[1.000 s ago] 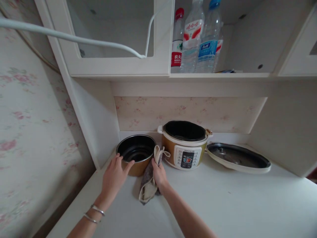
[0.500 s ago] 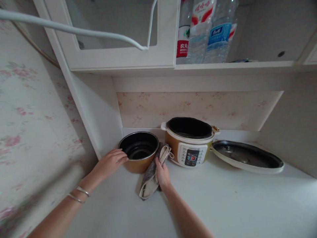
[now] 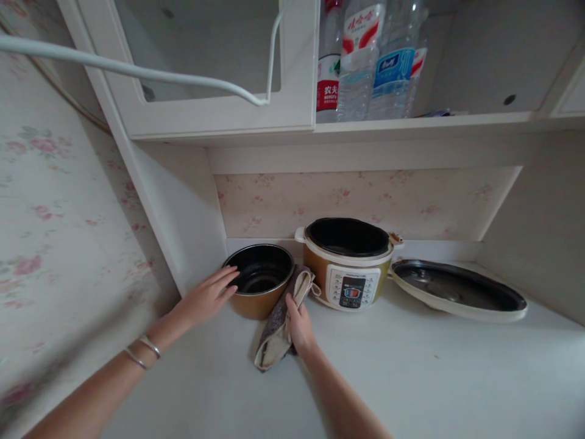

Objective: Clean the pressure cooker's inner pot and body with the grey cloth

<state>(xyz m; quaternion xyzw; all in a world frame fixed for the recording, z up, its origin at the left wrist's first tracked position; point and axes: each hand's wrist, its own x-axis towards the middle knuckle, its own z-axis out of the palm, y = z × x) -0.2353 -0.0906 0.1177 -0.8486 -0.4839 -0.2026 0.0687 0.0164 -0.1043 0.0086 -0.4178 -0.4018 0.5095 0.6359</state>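
Observation:
A bronze inner pot [image 3: 258,281] with a black inside stands on the white counter [image 3: 411,372], left of the gold and white rice cooker [image 3: 348,263]. My left hand [image 3: 207,297] rests against the pot's left side, fingers stretched out and apart. My right hand [image 3: 299,324] grips a grey and cream cloth [image 3: 280,321] that lies against the pot's right side and trails down onto the counter. The cooker's top is open and its cavity is dark.
The cooker's lid [image 3: 458,290] lies upside down on the counter at the right. Water bottles [image 3: 370,58] stand on the shelf above. A white cable [image 3: 137,68] crosses the cabinet door. Flowered wallpaper [image 3: 55,201] covers the left wall.
My left hand has slid from the pot's rim down to its left side and my arm has swung out leftward. The right hand keeps hold of the cloth. The view shifted slightly.

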